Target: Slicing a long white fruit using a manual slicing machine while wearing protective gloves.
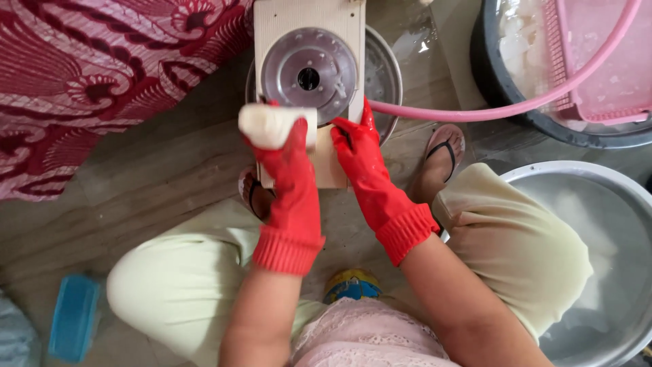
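Both my hands wear red rubber gloves. My left hand (pixel 288 170) grips a white peeled root chunk (pixel 268 126) and holds it against the lower left edge of a wooden slicer board (pixel 278 24). A round metal cutting disc (pixel 309 75) sits in that board. My right hand (pixel 363 160) rests on the board's lower right edge, beside the disc, steadying it. The board lies over a round steel bowl (pixel 384 75).
A pink hose (pixel 475 112) runs from the board to a dark tub (pixel 496 81) holding a pink basket and white pieces. A large steel basin (pixel 611 197) of water stands right. Patterned red cloth (pixel 102 68) lies left, a blue container (pixel 73 316) lower left.
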